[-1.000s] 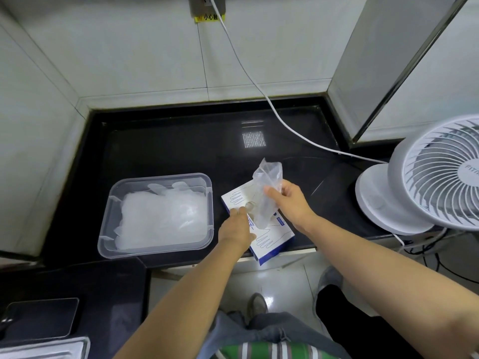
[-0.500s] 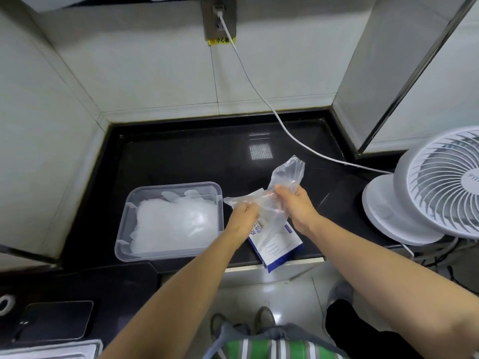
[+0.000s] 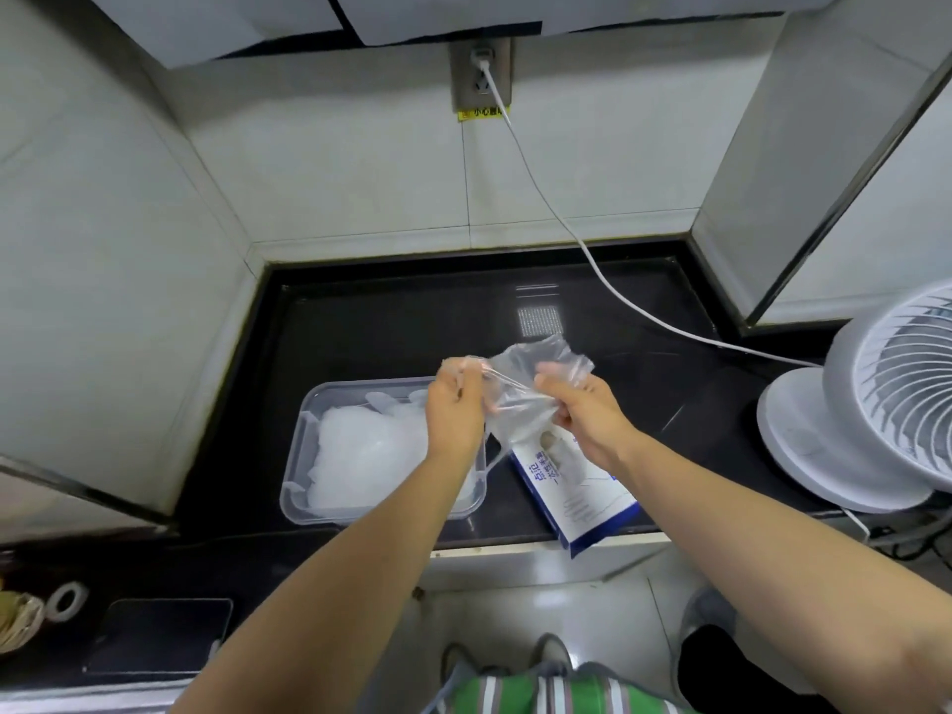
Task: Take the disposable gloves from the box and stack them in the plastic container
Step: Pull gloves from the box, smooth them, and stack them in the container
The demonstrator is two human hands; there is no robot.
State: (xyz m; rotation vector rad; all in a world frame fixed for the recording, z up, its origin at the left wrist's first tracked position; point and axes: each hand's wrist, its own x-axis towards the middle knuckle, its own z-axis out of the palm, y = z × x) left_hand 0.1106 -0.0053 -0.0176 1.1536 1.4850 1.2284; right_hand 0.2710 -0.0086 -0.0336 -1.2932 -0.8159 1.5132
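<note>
Film stretches taut between your hands, likely because you are pulling one clear disposable glove (image 3: pixel 520 404) flat before laying it down. Your left hand (image 3: pixel 453 417) curls its fingers (image 3: pixel 456 378) closed, pinching one edge; your right hand (image 3: pixel 587 422) pinches the opposite edge, its fingers likewise curled. The plastic container (image 3: pixel 304 456), holding a pile of stacked gloves (image 3: pixel 366 456), sits just below your left fingers. The glove box (image 3: pixel 582 487) lies beneath your right fingers on the black counter (image 3: pixel 391 332).
</note>
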